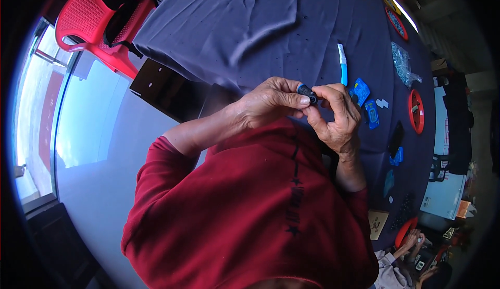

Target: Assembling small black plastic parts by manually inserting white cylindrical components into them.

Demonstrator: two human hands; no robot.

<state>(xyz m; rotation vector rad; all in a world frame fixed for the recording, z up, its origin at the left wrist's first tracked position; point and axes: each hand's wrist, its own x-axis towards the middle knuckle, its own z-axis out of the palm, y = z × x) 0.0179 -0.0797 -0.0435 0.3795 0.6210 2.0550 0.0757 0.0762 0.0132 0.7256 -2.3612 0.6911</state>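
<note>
Above the near edge of the cloth-covered table, my two hands meet in front of my red shirt. My left hand [273, 101] is closed, pinching a small dark rounded part [307, 93] with a hollow-looking end and a bit of blue on it. My right hand [338, 114] has its fingers curled and its thumb near that part's end. Whether its fingertips hold anything of their own is hidden. Just beyond the right hand lie a slim blue tool with a whitish end [343, 67], a blue piece with a yellow mark [360, 88] and a second blue piece [371, 114].
A dark cloth [224, 23] covers the table. Along its right side are a red tray [415, 111], a clear bag of small parts [404, 64] and a black object [397, 138]. A red chair [99, 18] stands at upper left. Another person's hands [411, 242] work at lower right.
</note>
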